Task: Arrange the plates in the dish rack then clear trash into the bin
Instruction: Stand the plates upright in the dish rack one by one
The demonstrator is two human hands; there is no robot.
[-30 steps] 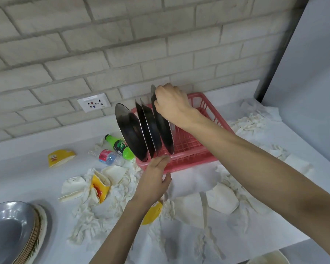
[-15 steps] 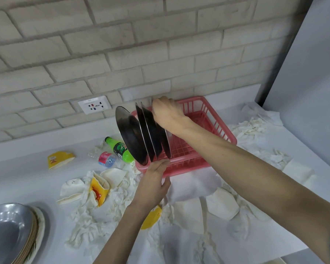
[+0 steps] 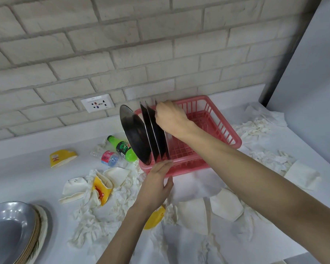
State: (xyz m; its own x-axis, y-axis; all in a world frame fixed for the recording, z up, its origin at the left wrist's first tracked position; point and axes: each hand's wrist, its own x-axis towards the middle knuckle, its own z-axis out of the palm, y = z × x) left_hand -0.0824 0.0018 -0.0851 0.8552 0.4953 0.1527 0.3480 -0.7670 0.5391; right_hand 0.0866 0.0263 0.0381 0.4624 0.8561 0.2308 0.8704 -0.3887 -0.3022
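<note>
right hand (image 3: 171,119): fingers curled over the top edge of the rightmost plate (image 3: 168,144), gripping it
left hand (image 3: 156,183): fingers straight, resting on the front rim of the dish rack (image 3: 217,130)
plates (image 3: 135,134): on edge at the rack's left end, leaning left (four, as far as I can count)
plate stack (image 3: 10,229): counter (image 3: 17,168), far left
trash (image 3: 95,212): crumpled tissues, yellow cups, green bottle (image 3: 125,148), scattered around the rack

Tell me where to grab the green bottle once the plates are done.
Probably across its neck end, from above: the green bottle lies on its side, cap toward the wall, base tucked beside the leftmost plate, a clear bottle close alongside.
</note>
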